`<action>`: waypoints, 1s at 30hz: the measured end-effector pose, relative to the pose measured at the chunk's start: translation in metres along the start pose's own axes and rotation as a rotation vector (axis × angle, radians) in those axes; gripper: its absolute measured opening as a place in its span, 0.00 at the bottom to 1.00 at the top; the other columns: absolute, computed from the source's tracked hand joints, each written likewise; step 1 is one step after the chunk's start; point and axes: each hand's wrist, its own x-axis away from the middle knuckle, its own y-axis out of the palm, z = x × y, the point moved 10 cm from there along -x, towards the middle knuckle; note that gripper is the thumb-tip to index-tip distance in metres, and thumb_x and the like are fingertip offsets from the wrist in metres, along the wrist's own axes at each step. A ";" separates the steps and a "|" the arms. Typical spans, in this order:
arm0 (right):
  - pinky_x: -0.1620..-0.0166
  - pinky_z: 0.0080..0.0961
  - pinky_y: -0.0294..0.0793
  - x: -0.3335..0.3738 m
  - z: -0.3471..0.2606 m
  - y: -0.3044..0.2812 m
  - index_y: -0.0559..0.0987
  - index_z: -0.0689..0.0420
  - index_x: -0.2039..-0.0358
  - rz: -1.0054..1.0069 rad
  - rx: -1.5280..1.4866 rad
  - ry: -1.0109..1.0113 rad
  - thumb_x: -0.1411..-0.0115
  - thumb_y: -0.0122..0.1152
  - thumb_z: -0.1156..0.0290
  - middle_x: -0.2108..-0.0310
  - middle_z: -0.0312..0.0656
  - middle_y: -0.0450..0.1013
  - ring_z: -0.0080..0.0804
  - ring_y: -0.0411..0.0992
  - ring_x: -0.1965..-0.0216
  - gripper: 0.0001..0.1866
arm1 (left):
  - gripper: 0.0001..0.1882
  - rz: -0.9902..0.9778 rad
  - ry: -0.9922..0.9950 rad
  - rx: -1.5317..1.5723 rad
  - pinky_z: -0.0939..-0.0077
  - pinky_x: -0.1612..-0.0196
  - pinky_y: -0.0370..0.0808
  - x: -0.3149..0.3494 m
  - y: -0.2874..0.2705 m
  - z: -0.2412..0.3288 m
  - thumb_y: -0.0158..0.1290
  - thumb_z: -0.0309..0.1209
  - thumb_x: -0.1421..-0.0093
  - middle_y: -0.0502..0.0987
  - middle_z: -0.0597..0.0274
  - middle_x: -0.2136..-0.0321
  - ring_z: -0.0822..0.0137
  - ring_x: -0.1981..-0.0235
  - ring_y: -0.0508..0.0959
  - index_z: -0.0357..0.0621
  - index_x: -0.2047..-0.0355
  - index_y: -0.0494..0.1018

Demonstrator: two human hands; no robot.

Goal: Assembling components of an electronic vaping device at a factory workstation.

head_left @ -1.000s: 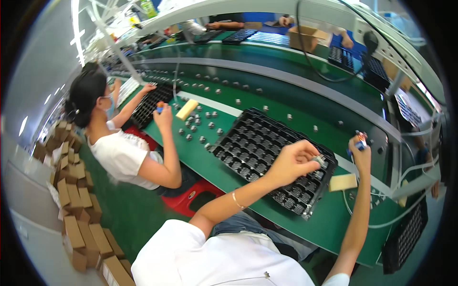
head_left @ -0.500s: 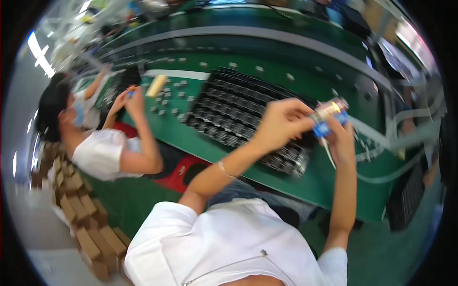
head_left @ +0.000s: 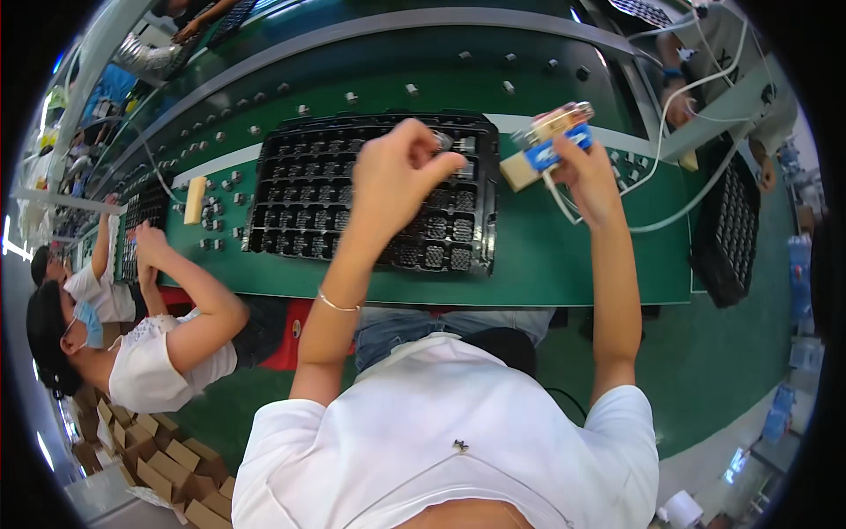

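My left hand (head_left: pixel 392 181) hangs over the right part of a black plastic tray (head_left: pixel 483 220) with rows of pockets. Its thumb and curled fingers close around a small shiny metal part (head_left: pixel 443 141), blurred and partly hidden by the fingertips. Other shiny pieces (head_left: pixel 464 145) sit in the pockets at the tray's far right corner. To the right of the tray, my right hand (head_left: pixel 590 181) grips a blue block-like device (head_left: pixel 559 147) with a white cable. A brassy, glossy piece (head_left: pixel 557 122) is on top of the device, its kind unclear.
A tan block (head_left: pixel 518 174) lies beside the blue device on the green table (head_left: pixel 564 273). Small metal parts (head_left: pixel 211 212) and another tan block (head_left: pixel 195 201) are left of the tray. A co-worker (head_left: pixel 167 344) sits at left, near cardboard boxes (head_left: pixel 167 472). Stacked black trays (head_left: pixel 730 229) stand at right.
My left hand has come away from the blue device and moved left over the tray. My right hand still holds the device, and the view has turned.
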 end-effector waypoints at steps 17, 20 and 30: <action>0.61 0.35 0.75 0.019 0.009 -0.035 0.77 0.57 0.52 0.495 1.070 -0.294 0.49 0.70 0.59 0.65 0.48 0.77 0.44 0.77 0.65 0.26 | 0.27 -0.024 -0.128 -0.766 0.55 0.66 0.79 -0.019 -0.007 -0.036 0.59 0.54 0.45 0.80 0.49 0.73 0.48 0.68 0.82 0.39 0.68 0.73; 0.63 0.33 0.76 0.021 0.007 -0.031 0.78 0.57 0.54 0.502 1.076 -0.395 0.49 0.70 0.59 0.65 0.46 0.77 0.44 0.77 0.67 0.24 | 0.28 -0.060 -0.145 -0.797 0.55 0.64 0.78 -0.025 -0.004 -0.036 0.57 0.56 0.44 0.81 0.48 0.72 0.48 0.66 0.82 0.38 0.70 0.76; 0.66 0.31 0.75 0.020 0.011 -0.035 0.78 0.56 0.56 0.488 1.045 -0.363 0.50 0.70 0.60 0.67 0.42 0.76 0.38 0.76 0.71 0.23 | 0.23 -0.090 -0.099 -0.683 0.58 0.65 0.77 -0.037 0.009 -0.046 0.57 0.51 0.44 0.80 0.51 0.76 0.50 0.69 0.81 0.40 0.75 0.79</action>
